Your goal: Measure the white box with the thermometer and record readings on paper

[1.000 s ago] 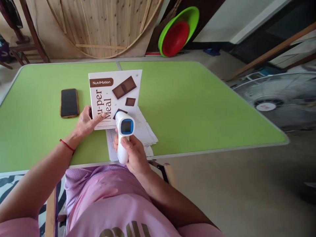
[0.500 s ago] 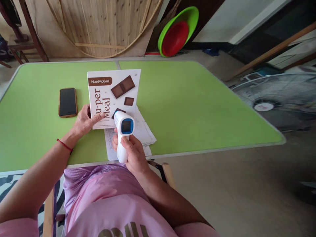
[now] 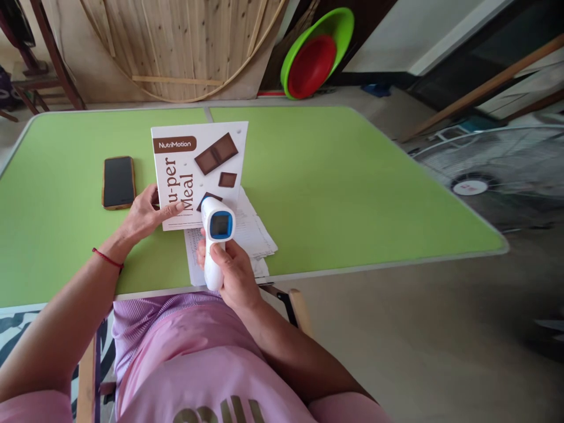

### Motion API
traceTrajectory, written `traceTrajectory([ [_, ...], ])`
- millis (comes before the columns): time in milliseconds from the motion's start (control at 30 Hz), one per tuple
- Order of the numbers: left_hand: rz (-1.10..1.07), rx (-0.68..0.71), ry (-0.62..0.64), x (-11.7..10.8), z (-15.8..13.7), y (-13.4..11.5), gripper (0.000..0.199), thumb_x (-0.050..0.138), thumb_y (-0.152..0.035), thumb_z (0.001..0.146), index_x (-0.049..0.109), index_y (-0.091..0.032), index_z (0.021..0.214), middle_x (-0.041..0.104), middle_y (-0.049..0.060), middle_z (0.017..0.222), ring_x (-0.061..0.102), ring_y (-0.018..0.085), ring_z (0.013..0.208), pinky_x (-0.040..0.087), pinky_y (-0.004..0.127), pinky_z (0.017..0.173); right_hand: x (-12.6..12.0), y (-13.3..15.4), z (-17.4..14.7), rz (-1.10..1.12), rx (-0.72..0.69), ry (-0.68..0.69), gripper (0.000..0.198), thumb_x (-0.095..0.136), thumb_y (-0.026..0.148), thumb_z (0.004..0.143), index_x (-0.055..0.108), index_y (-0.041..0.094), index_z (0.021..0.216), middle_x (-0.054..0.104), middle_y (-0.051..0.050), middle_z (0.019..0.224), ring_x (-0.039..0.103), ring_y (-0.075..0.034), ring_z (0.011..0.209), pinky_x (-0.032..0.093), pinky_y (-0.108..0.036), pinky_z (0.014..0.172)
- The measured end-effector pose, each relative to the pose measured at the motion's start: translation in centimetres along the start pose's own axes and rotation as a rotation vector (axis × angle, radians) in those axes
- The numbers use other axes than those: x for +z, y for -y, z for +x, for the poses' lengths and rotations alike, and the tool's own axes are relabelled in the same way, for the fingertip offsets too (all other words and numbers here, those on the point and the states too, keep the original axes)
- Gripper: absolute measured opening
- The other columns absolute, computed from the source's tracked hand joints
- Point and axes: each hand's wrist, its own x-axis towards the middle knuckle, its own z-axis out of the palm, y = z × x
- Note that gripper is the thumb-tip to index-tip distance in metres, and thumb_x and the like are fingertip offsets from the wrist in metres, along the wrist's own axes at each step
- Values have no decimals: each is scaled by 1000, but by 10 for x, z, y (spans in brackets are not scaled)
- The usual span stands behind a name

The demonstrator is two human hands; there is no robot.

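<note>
My left hand [image 3: 147, 212] grips the lower left of a white box [image 3: 176, 202] printed with brown chocolate pieces, thumb across its front and fingers hidden behind. The box is held up with its front facing me. In my right hand [image 3: 235, 270] is a white infrared thermometer [image 3: 214, 258] with a blue-framed screen [image 3: 221, 224]. My fingers wrap round its handle, and its head overlaps the box's lower right corner in view; whether the two touch I cannot tell. Behind and below lie loose papers [image 3: 255, 232] with writing on them.
A smartphone [image 3: 118, 182] in a brown case lies left of the box on the green table [image 3: 352, 194]. Beyond the table stand green and red basins [image 3: 312, 64] and a round wooden panel [image 3: 176, 44]. A large fan [image 3: 471, 185] is at the right.
The box and the thermometer have shifted very slightly left in view, along with both hands. Both grips are unchanged.
</note>
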Motion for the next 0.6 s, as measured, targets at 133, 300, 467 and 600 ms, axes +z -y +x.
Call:
traceTrajectory([
  [133,126,-22,-14,-6,0,-4,61,82,-64,67,66,-19,104,71,11,106,66,33,99,54,44,81,-2,7,-4,-56,32,-38,27,67,48,83,63,21,87,55,1,74,47,-14,67,39,-30,62],
  [300,-113,-52,5,-2,-2,-1,64,88,-55,63,62,-16,107,71,13,110,68,32,100,56,38,73,-13,18,-9,-189,-15,-133,22,69,43,80,64,24,90,54,2,71,45,-14,62,39,-28,56],
  [467,-190,-32,-50,1,1,8,63,90,-50,63,59,-19,108,71,11,111,67,30,104,58,35,70,-25,25,-6,-239,-82,-207,28,71,48,79,65,24,91,54,2,68,45,-13,59,38,-28,52],
  [600,-193,41,-91,0,5,12,64,90,-51,63,55,-20,106,69,10,113,68,28,102,60,33,72,-38,34,3,-275,-131,-181,26,71,47,81,67,24,93,57,2,71,47,-13,61,39,-28,53],
])
